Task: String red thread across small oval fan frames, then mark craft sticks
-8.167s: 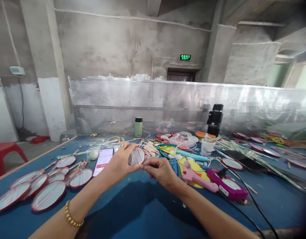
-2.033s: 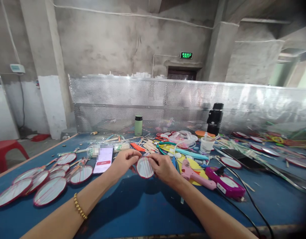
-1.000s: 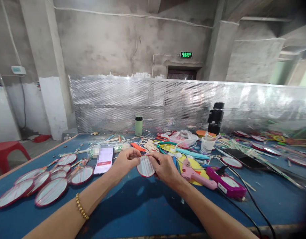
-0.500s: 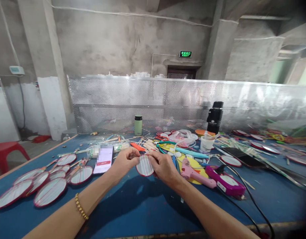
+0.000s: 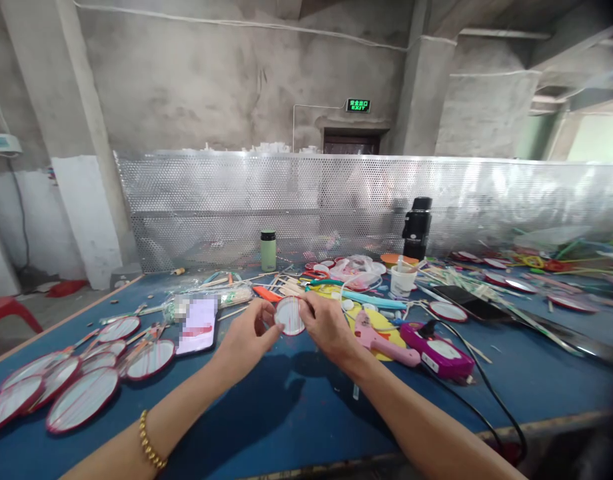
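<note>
Between my two hands a small round disc [image 5: 290, 316] with a red rim and a pale, striped face is held up above the blue table. My right hand [image 5: 331, 330] pinches its right edge between thumb and fingers. On the other side, my left hand [image 5: 249, 333] is curled, its thumb and fingertips at the disc's left edge; a gap shows inside the curl. Larger red-rimmed discs [image 5: 84, 400] lie in an overlapping group to the left, some with thin sticks. A phone [image 5: 199, 327] with a lit screen lies beside my left hand.
Right of my hands lie a pink glue gun [image 5: 386, 343] and a purple power strip [image 5: 439, 353] with black cables. Behind are a white cup [image 5: 402, 281], a green bottle [image 5: 268, 252], a black flask [image 5: 417, 230] and scattered sticks. A perforated metal screen [image 5: 226, 200] bounds the table's far side.
The disc has risen slightly and turned between my hands. My left fingers have loosened a little from its edge, while my right hand keeps its pinch. The view has swung slightly right.
</note>
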`<state>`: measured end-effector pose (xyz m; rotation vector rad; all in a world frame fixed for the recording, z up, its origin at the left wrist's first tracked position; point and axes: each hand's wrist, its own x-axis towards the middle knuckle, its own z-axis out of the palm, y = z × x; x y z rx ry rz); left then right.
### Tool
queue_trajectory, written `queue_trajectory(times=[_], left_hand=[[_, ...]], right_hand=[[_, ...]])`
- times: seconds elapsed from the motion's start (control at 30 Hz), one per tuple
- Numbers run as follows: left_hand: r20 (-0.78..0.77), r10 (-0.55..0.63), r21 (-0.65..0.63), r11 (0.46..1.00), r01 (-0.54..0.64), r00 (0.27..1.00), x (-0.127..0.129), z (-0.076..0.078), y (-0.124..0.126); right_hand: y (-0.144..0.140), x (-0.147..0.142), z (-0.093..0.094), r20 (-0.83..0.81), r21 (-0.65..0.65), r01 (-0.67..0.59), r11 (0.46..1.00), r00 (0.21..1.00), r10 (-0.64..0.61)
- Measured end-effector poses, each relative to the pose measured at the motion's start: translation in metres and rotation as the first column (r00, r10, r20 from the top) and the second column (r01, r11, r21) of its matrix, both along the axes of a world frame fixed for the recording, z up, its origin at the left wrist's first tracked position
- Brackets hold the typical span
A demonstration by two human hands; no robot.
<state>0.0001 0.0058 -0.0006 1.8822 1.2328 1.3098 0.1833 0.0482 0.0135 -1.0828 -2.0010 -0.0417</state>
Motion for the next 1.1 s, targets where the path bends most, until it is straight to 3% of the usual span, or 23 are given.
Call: queue_trajectory(times=[0.17,0.4,0.67,1.1], left_hand=[[-0.024,-0.034,0.025,0.999,0.034,0.999,0.008,-0.01,0.002],[-0.004,-0.133,0.048,0.99,0.133,0.991,0.004,-0.005,0.003],[-0.034,-0.13,0.032,0.991,0.131,0.991,-0.001,-0.003,0.003],[-0.075,-0.11,0.053,0.992,0.114,0.991,-0.003,0.0,0.002]], right_hand=[[0.0,0.0,-0.001,-0.005,0.009,-0.002,1.0,1.0,0.002],[0.003,0.0,-0.003,-0.026,0.026,-0.033,0.999,0.999,0.034],[-0.002,0.003,0.002,-0.085,-0.056,-0.131,0.99,0.988,0.126],[-0.001,0.003,0.002,-0.093,-0.029,-0.165,0.986,0.983,0.161]])
